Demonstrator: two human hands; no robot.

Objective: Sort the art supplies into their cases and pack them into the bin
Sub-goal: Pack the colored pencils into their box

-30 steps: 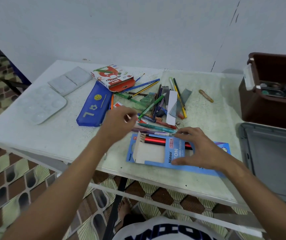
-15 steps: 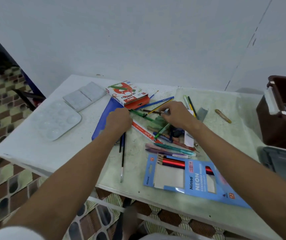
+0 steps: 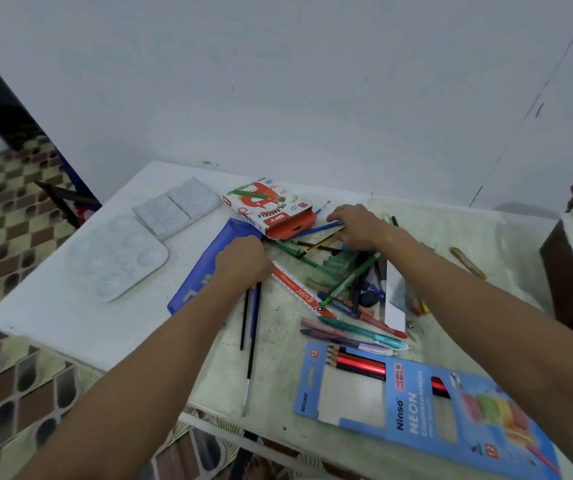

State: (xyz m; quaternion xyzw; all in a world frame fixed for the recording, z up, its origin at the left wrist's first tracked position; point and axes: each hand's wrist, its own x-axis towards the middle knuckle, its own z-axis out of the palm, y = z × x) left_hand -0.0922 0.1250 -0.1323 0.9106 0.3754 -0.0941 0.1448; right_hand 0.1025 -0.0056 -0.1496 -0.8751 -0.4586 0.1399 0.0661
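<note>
Reaching past the red-and-white oil pastels box [image 3: 267,210], the right hand [image 3: 357,226] now spreads open over loose pencils beside it. The left hand [image 3: 243,259], nearer than the box, grips thin black paintbrushes [image 3: 251,336], so sorting has barely begun.

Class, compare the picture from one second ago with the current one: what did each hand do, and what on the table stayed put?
The right hand left the blue pencil case and reached away to the blue pencil beside the oil pastels box. The left hand closed on thin brushes, which now trail toward the near edge. The palette, blue pouch and pastels box stayed put.
</note>
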